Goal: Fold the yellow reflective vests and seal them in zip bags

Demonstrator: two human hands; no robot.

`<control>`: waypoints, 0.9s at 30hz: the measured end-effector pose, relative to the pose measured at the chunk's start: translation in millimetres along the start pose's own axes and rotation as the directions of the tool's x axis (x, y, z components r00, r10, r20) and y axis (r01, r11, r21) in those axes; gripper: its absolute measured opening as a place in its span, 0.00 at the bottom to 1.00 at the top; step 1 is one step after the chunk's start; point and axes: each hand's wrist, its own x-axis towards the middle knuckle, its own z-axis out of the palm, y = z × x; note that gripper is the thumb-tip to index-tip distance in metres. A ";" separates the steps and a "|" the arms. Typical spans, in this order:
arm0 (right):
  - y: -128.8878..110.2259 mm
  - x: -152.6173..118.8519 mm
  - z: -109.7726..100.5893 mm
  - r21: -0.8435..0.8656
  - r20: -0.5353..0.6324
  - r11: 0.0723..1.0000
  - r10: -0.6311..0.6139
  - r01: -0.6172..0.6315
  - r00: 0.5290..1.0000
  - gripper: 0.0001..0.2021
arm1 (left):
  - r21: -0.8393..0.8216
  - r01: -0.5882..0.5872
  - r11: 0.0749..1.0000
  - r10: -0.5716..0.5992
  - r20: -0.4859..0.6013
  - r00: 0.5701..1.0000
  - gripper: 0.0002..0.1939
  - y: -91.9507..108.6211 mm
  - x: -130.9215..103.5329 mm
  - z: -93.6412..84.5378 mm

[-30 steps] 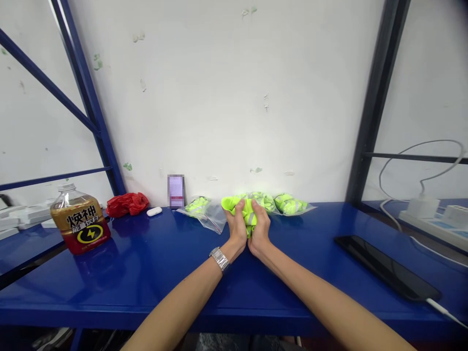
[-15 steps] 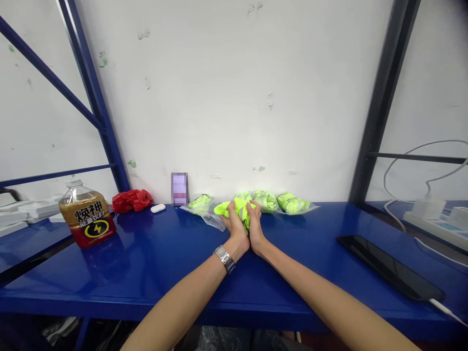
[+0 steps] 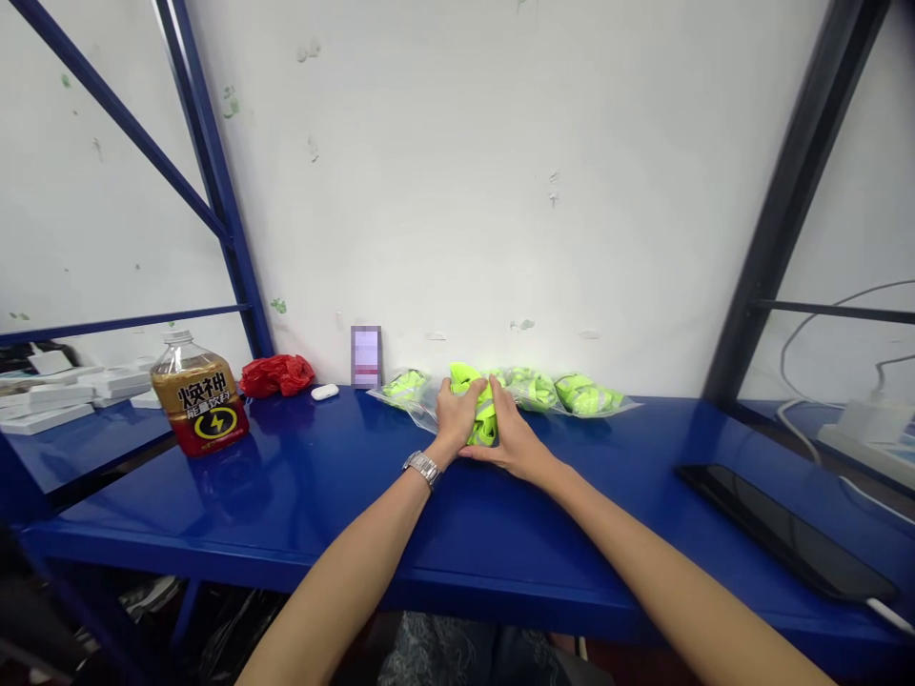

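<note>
Left hand [image 3: 457, 416]: we have it closed on the near left side of the folded cloth, fingers curled around it; a metal watch [image 3: 423, 467] sits on that wrist.
Right hand [image 3: 520, 442]: we grip the same piece from the right, fingertips at its top, thumb stretched toward the left wrist beneath its lower end.
Folded cloth [image 3: 485, 410]: neon yellow-green with a pale grey strip – squeezed between our palms, close to the back edge of the table [image 3: 500, 538], about midway along; we cannot tell whether it touches the tabletop.
Clear bags: we see three along the back edge with similar cloth inside – a left bag [image 3: 406, 385] just beside our left hand, a middle bag [image 3: 530, 389] behind our right, and a right bag [image 3: 587, 394] beside that one.
Back edge, farther left: an upright phone [image 3: 367, 358] with a blurred screen, a small white case [image 3: 325, 392], then a crumpled red bag [image 3: 278, 374] near the back left corner.
Left edge: a drink bottle [image 3: 204, 400] stands upright, its cap on.
Right edge: a black phone [image 3: 782, 529] lies flat toward the front right corner, a white cable [image 3: 890, 614] at its near end.
</note>
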 end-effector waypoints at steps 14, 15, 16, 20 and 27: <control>7.8 -2.4 -12.0 0.122 -0.111 0.975 0.200 -0.187 0.973 0.37 | 0.015 0.109 0.994 -0.110 0.226 0.968 0.26 4.9 -19.4 3.8; 7.8 -2.6 -13.2 0.131 -0.118 0.975 0.196 -0.180 0.974 0.34 | -0.016 0.132 0.991 -0.124 0.244 0.962 0.27 5.3 -19.9 4.0; 7.4 -2.8 -14.2 0.146 -0.124 0.973 0.195 -0.176 0.973 0.33 | -0.030 0.149 0.988 -0.137 0.259 0.956 0.27 5.7 -20.1 4.0; 3.2 -1.8 -15.9 0.214 -0.134 0.959 0.216 -0.185 0.967 0.31 | 0.115 0.139 0.984 -0.163 0.236 0.958 0.30 7.0 -19.2 3.4; 4.8 -3.3 -7.2 0.461 -0.109 0.868 0.264 -0.186 0.958 0.35 | 0.111 0.162 0.981 -0.176 0.130 0.976 0.27 9.7 -19.8 7.4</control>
